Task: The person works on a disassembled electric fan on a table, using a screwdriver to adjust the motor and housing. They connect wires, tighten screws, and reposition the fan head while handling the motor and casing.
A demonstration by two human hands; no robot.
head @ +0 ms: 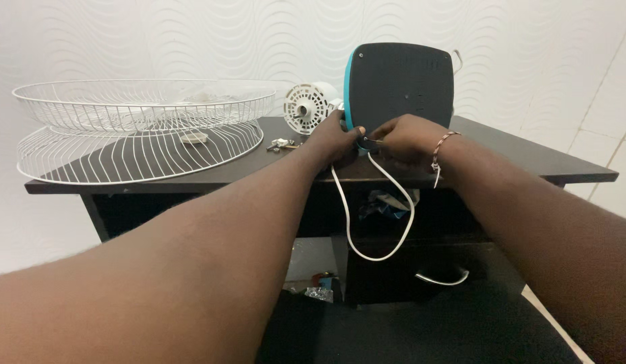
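Two wire grilles [141, 128] left, white cord [377, 222] dangling, perhaps pinched

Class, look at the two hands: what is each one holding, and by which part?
Both the left hand and the right hand grip the dark fan base at its lower edge, where the white cord comes out.

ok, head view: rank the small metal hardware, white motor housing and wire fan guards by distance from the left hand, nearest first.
1. Small metal hardware: just left of the left hand.
2. White motor housing: behind it, up-left.
3. Wire fan guards: stacked at the table's far left.
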